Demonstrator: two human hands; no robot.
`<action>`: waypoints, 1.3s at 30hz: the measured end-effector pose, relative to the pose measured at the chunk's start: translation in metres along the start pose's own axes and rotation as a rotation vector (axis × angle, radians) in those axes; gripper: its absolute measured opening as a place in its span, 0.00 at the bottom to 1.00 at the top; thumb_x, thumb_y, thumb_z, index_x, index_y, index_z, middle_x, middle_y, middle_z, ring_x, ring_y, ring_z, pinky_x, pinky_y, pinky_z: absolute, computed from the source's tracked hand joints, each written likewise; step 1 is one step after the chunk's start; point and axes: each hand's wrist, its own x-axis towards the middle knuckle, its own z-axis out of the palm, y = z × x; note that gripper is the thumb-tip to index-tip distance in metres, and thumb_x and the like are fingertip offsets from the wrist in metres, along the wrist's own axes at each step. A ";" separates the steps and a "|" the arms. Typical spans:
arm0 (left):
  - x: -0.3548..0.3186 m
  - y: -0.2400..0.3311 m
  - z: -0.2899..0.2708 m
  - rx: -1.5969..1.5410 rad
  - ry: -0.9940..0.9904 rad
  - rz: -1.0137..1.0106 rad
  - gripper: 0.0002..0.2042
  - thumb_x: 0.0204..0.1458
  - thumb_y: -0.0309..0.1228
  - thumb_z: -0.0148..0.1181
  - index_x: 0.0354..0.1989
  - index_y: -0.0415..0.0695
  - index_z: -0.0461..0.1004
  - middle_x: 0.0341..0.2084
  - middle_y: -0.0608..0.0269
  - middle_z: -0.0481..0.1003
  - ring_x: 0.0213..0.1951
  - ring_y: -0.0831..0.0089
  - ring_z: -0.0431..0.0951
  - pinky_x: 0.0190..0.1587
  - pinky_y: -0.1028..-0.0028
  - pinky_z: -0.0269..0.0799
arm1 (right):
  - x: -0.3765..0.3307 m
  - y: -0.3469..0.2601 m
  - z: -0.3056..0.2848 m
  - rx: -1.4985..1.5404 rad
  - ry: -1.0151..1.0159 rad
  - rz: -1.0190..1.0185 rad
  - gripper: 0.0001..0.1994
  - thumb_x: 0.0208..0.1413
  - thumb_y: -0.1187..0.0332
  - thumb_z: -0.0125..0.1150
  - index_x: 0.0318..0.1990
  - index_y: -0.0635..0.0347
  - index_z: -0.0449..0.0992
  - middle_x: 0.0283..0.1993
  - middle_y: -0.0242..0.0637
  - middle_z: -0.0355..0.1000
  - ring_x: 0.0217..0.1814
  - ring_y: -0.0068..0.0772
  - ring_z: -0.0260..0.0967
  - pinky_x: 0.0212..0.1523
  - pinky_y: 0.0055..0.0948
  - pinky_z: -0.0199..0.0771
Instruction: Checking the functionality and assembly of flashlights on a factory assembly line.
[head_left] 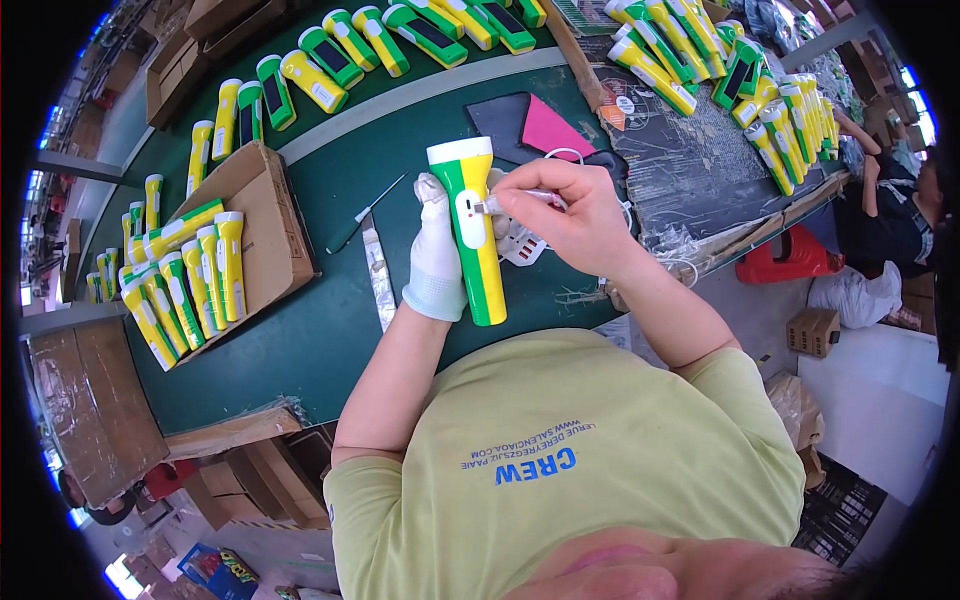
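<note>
Plug (487, 207): its metal tip sits at the right of the slot (469, 204) in the white panel (469, 230) of the torch (480, 275); whether it is seated, I cannot tell.
Plug approach: best turned to match the slot, squared to it, then pressed gently and straight; a skewed push could strain the contacts.
Torch bracing: the left hand (436, 245) should take the push, so the barrel neither rolls nor swings.
Cord slack: worth leaving the white cord (565, 153) loose, lest it tug the plug askew.
Torch direction: white head toward the table's far side, tail toward the near edge and the wearer; panel facing up.
Torch long axis: roughly from near edge to far side, the head leaning slightly left.
Torch place: in the left hand, over the table (320, 310), close to its near edge, left of the charger (524, 247).
Left fingers: gloved, curled along the torch's left side; those behind it are hidden.
Right fingers: bare, thumb and forefinger pinched together on the plug, the others loosely bent.
</note>
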 end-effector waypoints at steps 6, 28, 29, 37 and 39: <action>-0.011 -0.002 -0.005 0.119 0.036 0.157 0.31 0.59 0.62 0.41 0.49 0.42 0.68 0.32 0.63 0.73 0.32 0.75 0.74 0.35 0.72 0.72 | -0.002 -0.004 0.001 -0.076 0.008 -0.009 0.05 0.56 0.75 0.61 0.37 0.68 0.79 0.31 0.31 0.76 0.31 0.13 0.69 0.32 0.18 0.70; 0.008 0.024 -0.033 -0.469 -0.108 -0.018 0.32 0.47 0.67 0.54 0.42 0.49 0.70 0.21 0.72 0.62 0.18 0.82 0.64 0.21 0.79 0.66 | -0.035 -0.016 -0.030 -0.384 0.234 -0.247 0.12 0.43 0.76 0.72 0.25 0.61 0.70 0.25 0.32 0.67 0.23 0.21 0.64 0.23 0.21 0.61; 0.009 0.022 -0.031 -0.481 -0.124 -0.037 0.32 0.47 0.67 0.54 0.42 0.49 0.70 0.21 0.72 0.62 0.18 0.82 0.64 0.21 0.79 0.65 | -0.034 -0.010 -0.027 -0.454 0.197 -0.317 0.14 0.41 0.75 0.73 0.23 0.60 0.69 0.22 0.33 0.65 0.19 0.26 0.62 0.20 0.23 0.59; 0.009 0.008 0.011 -0.066 0.146 0.302 0.24 0.59 0.48 0.55 0.55 0.44 0.64 0.39 0.59 0.72 0.38 0.70 0.74 0.41 0.67 0.74 | -0.028 0.020 0.016 -0.270 -0.020 0.000 0.18 0.45 0.62 0.74 0.39 0.64 0.77 0.27 0.33 0.75 0.25 0.26 0.74 0.26 0.24 0.72; 0.008 0.017 0.010 -0.261 -0.003 0.231 0.23 0.59 0.46 0.55 0.56 0.44 0.64 0.41 0.57 0.73 0.41 0.68 0.75 0.43 0.64 0.74 | -0.021 0.031 0.009 0.326 -0.183 0.336 0.11 0.53 0.66 0.67 0.36 0.66 0.77 0.28 0.30 0.75 0.27 0.18 0.73 0.25 0.20 0.71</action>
